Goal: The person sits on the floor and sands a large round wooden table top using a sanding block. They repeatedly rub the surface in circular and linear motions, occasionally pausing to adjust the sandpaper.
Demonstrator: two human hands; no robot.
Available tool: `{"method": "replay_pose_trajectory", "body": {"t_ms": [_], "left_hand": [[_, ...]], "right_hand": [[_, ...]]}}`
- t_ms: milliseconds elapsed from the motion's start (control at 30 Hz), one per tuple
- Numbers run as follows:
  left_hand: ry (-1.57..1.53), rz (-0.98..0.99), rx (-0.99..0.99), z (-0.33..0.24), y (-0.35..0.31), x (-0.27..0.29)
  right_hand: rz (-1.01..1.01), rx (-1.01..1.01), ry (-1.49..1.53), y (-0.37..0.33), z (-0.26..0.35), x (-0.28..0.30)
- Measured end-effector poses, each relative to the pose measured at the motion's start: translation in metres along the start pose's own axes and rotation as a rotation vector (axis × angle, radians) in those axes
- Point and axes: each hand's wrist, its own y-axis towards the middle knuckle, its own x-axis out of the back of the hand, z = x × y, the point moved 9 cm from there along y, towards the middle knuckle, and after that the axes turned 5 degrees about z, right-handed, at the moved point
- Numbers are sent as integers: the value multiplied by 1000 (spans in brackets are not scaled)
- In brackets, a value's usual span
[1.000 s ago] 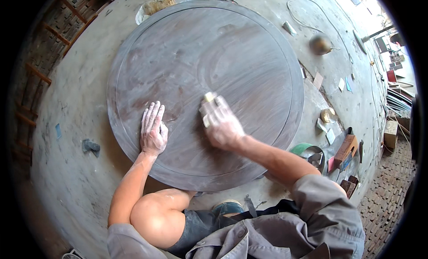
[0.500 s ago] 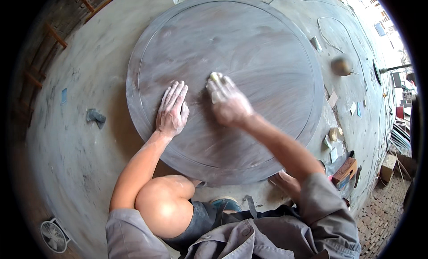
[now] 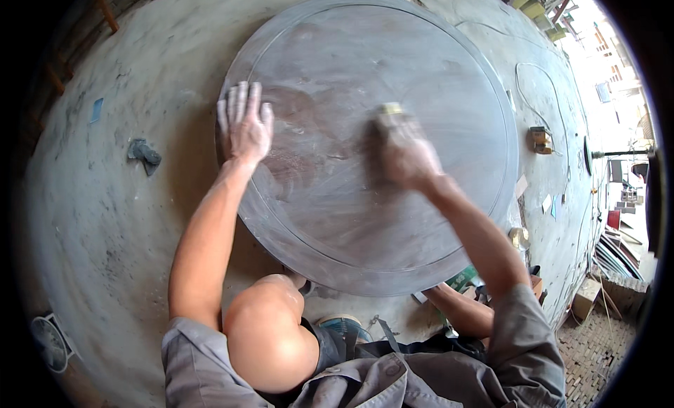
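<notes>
A large round wooden tabletop [image 3: 337, 218], filmed with grey-white dust, lies before me with a groove running round near its rim. Dark brown patches show through left of its middle. My left hand [image 3: 246, 127] lies flat on the left rim, fingers stretched and apart, holding nothing. Right of the middle, my right hand [image 3: 408, 152] presses on the surface, smeared by motion. A small yellowish pad [image 3: 392, 109] pokes out past its fingertips; the rest of the pad is hidden under the hand. Dust whitens the fingers of both hands.
A crumpled grey cloth [image 3: 144, 156] and a blue scrap [image 3: 97, 111] lie on the floor at left. At right sit an orange-brown corded tool [image 3: 540, 140], paper scraps [image 3: 546, 203] and a tape roll [image 3: 519, 238]. A fan [image 3: 50, 343] stands at lower left.
My left hand has shifted left and away from me, onto the tabletop's rim. My right hand has slid rightward with the pad. The whole view has shifted slightly.
</notes>
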Motion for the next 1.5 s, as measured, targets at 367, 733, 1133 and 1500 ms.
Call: {"method": "replay_pose_trajectory", "body": {"t_ms": [367,733,1133,1500], "left_hand": [[-511,205,578,86,-13,-24],[-682,93,584,111,-18,-34],[-688,78,544,106,-16,-24],[-722,86,593,101,-14,-23]], "right_hand": [[1,214,-302,57,154,-4],[-60,98,-146,67,139,1],[108,74,-386,55,87,-1],[-82,-127,-105,10,-34,7]]}}
